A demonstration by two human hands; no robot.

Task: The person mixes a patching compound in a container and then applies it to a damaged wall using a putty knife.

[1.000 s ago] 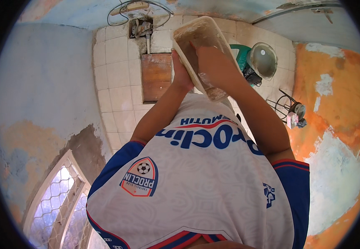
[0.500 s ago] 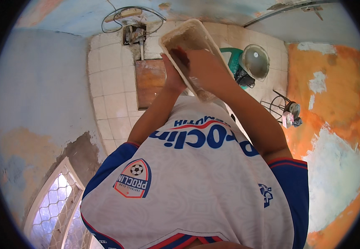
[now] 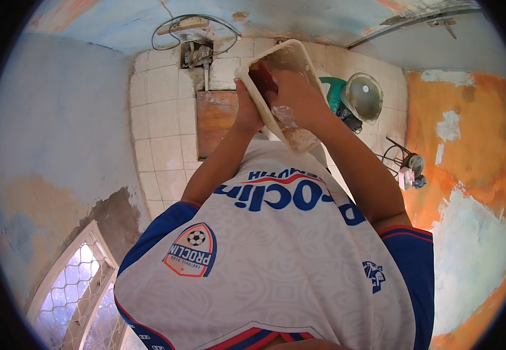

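A long, off-white rectangular tub [image 3: 297,55], stained inside, is held tilted in front of my chest. My left hand [image 3: 247,111] grips its left side, thumb up near the rim and the other fingers hidden beneath. My right hand [image 3: 299,98] reaches inside, closed around a dark red, flat-looking tool [image 3: 263,79] that lies against the tub's left inner wall. Much of that tool is covered by my fingers, so its exact kind does not show. Whitish paste [image 3: 287,116] clings below my right hand, toward the tub's near end.
Below lies a tiled floor [image 3: 165,116] with a brown wooden board [image 3: 215,116]. A green object [image 3: 334,93] and a round grey basin [image 3: 364,98] stand right of the tub. A dark metal stand [image 3: 399,157] is by the patchy orange wall [image 3: 475,128]. Cable [image 3: 197,20] loops at the back.
The tub has come slightly lower and to the right in view, and it is tipped more steeply. My right hand and the red tool have shifted within it.
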